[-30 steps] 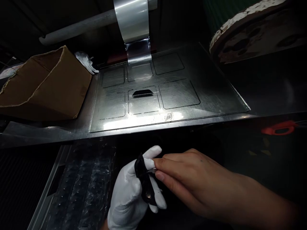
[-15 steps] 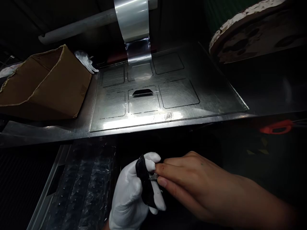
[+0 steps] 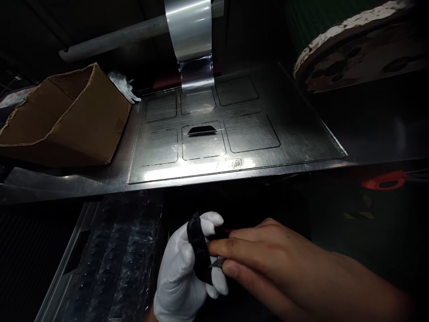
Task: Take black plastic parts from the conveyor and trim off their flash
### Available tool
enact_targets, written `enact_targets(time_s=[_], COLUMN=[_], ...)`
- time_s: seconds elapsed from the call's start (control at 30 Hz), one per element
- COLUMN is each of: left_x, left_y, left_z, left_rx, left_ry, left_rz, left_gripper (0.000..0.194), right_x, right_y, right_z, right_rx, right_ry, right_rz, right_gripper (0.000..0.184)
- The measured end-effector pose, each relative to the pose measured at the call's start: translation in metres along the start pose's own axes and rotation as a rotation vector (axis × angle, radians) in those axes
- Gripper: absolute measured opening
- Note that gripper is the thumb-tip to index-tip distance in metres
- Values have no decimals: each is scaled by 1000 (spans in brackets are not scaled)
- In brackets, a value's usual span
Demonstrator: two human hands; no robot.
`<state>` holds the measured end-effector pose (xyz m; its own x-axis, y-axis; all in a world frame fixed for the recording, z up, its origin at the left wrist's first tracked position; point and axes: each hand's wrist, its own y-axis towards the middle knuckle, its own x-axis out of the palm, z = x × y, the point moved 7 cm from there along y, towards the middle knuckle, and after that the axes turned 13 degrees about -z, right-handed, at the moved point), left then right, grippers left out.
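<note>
My left hand [image 3: 177,273], in a white glove, is closed around a small black plastic part [image 3: 198,246] and holds it tilted, its long side running up and down. Bare and pinched shut, my right hand [image 3: 268,259] grips a small knife, whose pointed metal blade [image 3: 217,262] lies at the right edge of the black part. Most of the knife is hidden by my fingers; a bit of red shows behind them. Above my hands, another black trapezoid piece [image 3: 202,130] lies on the metal plate [image 3: 161,147].
A cardboard box [image 3: 83,116] stands at the left, with white gloves [image 3: 123,86] behind it. Clear film [image 3: 189,36] hangs from a roller. Below left is a clear plastic tray [image 3: 120,264]. Red-handled scissors [image 3: 384,181] lie at the right, under a large round disc [image 3: 362,53].
My right hand has moved slightly down and left along the black part, and the blade now shows more clearly. The black part has turned a little in my left hand.
</note>
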<state>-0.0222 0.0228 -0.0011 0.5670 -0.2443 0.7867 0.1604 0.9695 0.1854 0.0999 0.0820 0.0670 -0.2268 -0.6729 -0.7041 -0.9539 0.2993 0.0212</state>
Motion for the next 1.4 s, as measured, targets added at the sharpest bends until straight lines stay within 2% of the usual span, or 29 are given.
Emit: enact_targets(time_s=[0.1, 0.33, 0.53, 0.63, 0.77, 0.9, 1.03, 1.4], left_x=[1, -2, -2, -3, -7, -4, 0, -3], left_y=[1, -3, -4, -5, -6, -5, -5, -10], left_z=[1, -2, 6, 7, 11, 12, 10, 10], left_rx=[19, -70, 15, 7, -37, -112, -149, -295], left_ry=[11, 54, 19, 58, 238, 278, 236, 312], left_rz=[-29, -11, -64, -55, 44, 75, 77, 155], left_gripper=[38, 52, 37, 39, 48, 49, 41, 54], right_x=[-8, 0, 5, -7, -35, -52, -51, -42], right_y=[2, 12, 12, 8, 0, 4, 15, 28], right_z=[-5, 1, -5, -7, -1, -7, -17, -21], right_rx=[-33, 102, 67, 11, 32, -33, -31, 19], right_ry=[-24, 37, -31, -64, -86, -202, -335, -465], right_rz=[73, -18, -75, -23, 123, 166, 102, -16], right_gripper=[24, 25, 23, 29, 34, 35, 29, 28])
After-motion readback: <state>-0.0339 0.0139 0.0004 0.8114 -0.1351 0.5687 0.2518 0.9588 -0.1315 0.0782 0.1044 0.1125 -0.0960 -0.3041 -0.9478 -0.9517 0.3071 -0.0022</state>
